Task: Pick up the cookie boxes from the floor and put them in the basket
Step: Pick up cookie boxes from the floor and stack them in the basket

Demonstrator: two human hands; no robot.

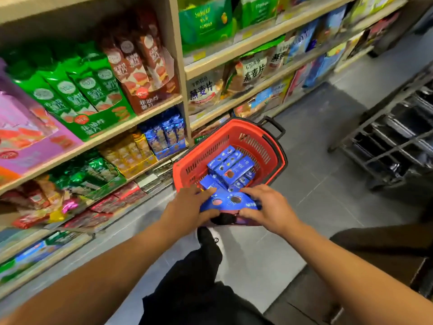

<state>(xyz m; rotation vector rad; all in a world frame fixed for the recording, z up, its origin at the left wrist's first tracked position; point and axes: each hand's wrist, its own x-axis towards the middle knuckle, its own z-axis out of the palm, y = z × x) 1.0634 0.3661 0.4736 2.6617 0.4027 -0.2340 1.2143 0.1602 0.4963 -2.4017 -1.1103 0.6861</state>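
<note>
standing on grey floor tiles [328, 184] — red basket [276, 146]; snack shelves [131, 124] beside it

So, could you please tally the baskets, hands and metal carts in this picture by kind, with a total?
Red basket: 1
Hands, left hand and right hand, both gripping a blue cookie box: 2
Metal cart: 1
Total: 4

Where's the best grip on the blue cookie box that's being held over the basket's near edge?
By its two short ends, from left and right. The blue cookie box lies flat and crosswise above the near rim of the red basket, so the left hand and right hand each clamp one end, leaving the broad top face bare.
</note>
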